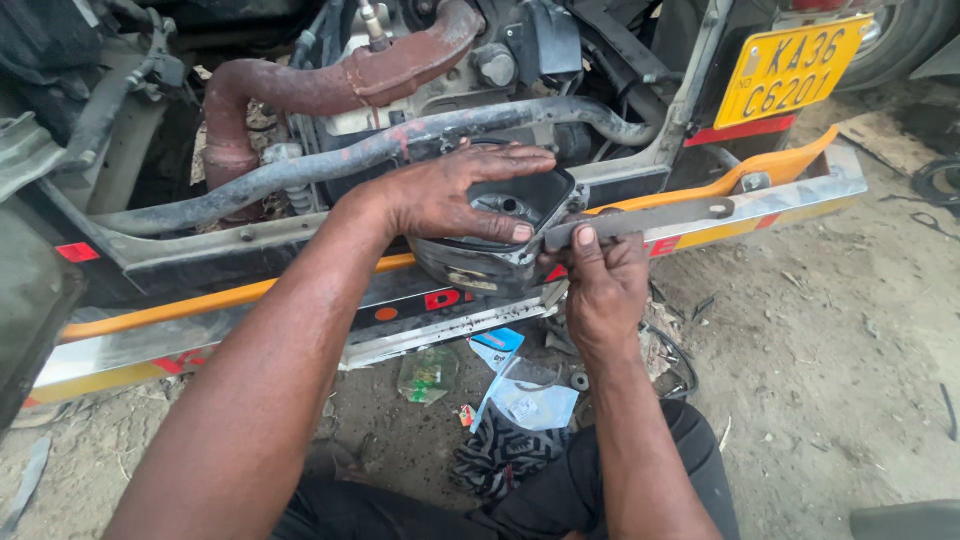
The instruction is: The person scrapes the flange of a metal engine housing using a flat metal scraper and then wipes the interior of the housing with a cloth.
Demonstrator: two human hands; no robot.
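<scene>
Head view: left hand (455,190) lies flat, fingers spread, over the open top of a black plastic housing (500,235) resting on the vehicle's rear bumper (250,320). Right hand (600,275) pinches a flat grey metal bracket (650,218) at the housing's right edge.

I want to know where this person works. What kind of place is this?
Probably an outdoor vehicle repair spot. A rusty exhaust pipe and engine parts lie exposed above a bumper, there is a yellow number plate, and the dirt ground has litter on it.
</scene>
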